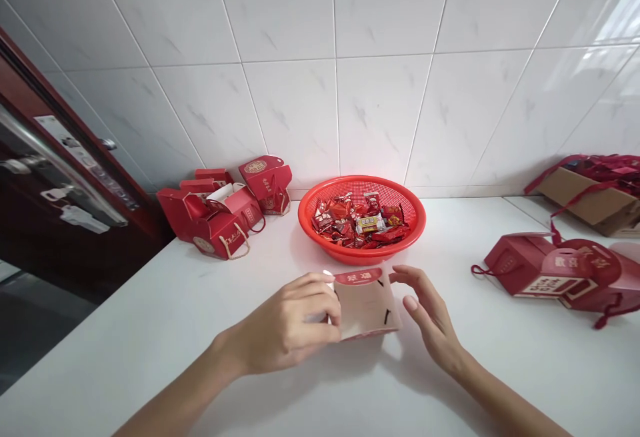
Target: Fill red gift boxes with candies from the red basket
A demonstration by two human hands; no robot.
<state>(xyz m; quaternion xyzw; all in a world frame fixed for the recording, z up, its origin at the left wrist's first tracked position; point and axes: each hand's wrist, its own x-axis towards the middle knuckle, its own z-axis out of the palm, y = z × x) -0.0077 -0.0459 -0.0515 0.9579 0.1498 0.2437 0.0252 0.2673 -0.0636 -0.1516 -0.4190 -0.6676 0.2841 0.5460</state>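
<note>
In the head view a small red gift box (365, 310) stands on the white table with its top open and its pale inside showing. A red flap with gold lettering rises at its far edge, and two short dark cord ends show on its right inner wall. My left hand (300, 320) grips the box's left wall, fingers curled over it. At the box's right side is my right hand (430, 317), its thumb and fingers apart and nothing held. Just beyond the box sits a red plastic basket (363, 254) holding many wrapped candies (345, 224).
Several red gift boxes (220, 230) with cord handles, some open, cluster at the back left by a dark red door (65, 157). More red boxes (540, 270) lie on the right. Behind them a cardboard box (585, 197) holds red items. A tiled wall (385, 110) bounds the table.
</note>
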